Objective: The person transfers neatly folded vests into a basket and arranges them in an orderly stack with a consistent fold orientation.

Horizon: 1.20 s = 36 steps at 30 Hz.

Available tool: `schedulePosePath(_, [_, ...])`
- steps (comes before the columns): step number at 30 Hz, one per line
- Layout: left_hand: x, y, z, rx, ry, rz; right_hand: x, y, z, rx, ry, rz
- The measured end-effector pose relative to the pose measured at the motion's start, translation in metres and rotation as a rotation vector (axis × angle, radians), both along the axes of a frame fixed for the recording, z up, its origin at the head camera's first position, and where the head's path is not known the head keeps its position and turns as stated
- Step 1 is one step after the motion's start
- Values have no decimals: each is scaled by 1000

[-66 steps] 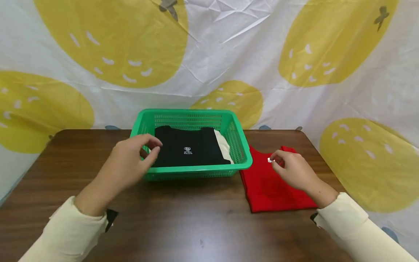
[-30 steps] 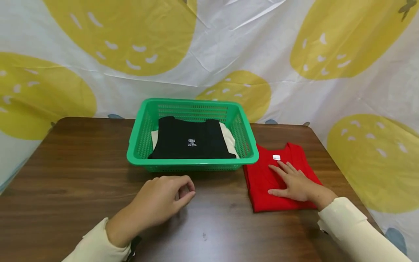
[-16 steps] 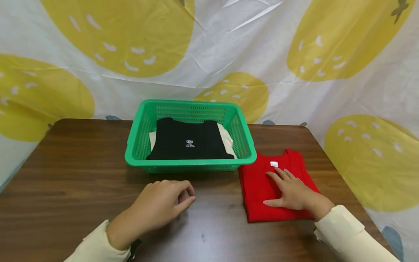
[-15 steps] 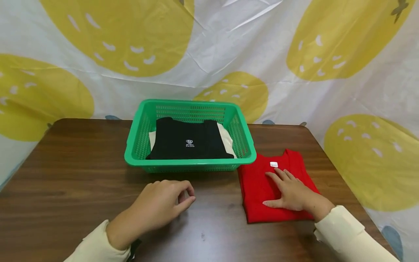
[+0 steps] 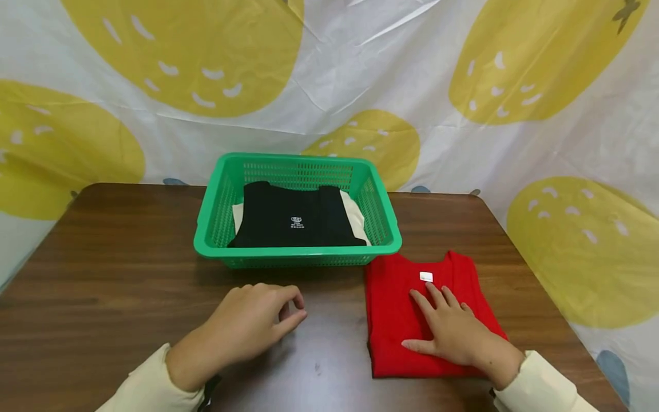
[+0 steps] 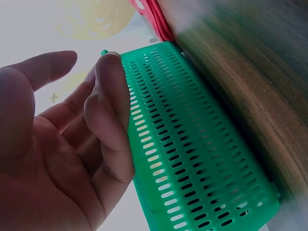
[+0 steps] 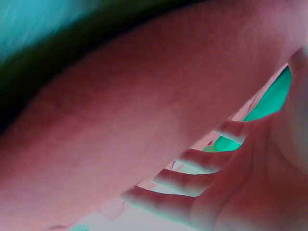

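My right hand (image 5: 455, 332) lies on a folded red top (image 5: 393, 320) at the right of the table, its fingers spread out over the cloth just below a small white label (image 5: 426, 276) at the neckline. In the right wrist view the palm and straight fingers (image 7: 207, 161) show close up past a broad pinkish surface. My left hand (image 5: 247, 317) holds nothing and hovers near the table in front of the green basket (image 5: 296, 252), fingers loosely curled. The left wrist view shows that bare palm beside the slotted basket wall (image 6: 178, 139).
Inside the basket lies a folded black top (image 5: 288, 209) with small white print, over a cream garment (image 5: 354, 217). The brown wooden table (image 5: 103, 274) ends at a white curtain (image 5: 329, 68) with yellow fruit shapes. The red top's upper left corner reaches the basket's right front corner.
The right hand came down flat onto the red top, which has slid towards me and a little left under it. The left hand moved from beside the basket to in front of it, then stayed.
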State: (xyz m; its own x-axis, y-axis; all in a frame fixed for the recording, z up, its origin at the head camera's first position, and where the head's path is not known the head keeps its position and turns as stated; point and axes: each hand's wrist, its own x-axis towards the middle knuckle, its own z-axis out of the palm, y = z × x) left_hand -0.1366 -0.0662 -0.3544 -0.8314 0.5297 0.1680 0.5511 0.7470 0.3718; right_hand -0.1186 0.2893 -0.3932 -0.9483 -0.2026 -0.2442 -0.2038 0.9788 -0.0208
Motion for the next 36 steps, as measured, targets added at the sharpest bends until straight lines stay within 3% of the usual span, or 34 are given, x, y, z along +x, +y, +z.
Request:
schedulePosePath(16, [-1, 1, 1, -51, -128, 17, 37, -43, 0, 41, -8, 44])
schedulePosePath(22, [-1, 0, -3, -74, -160, 4, 40, -64, 1, 112, 12, 95])
schedulePosePath(30, [-2, -2, -10, -113, -197, -20, 40, -96, 2, 264, 56, 241])
schedulePosePath(36, [-7, -3, -15, -150, -202, -1, 37, -120, 3, 339, 74, 304])
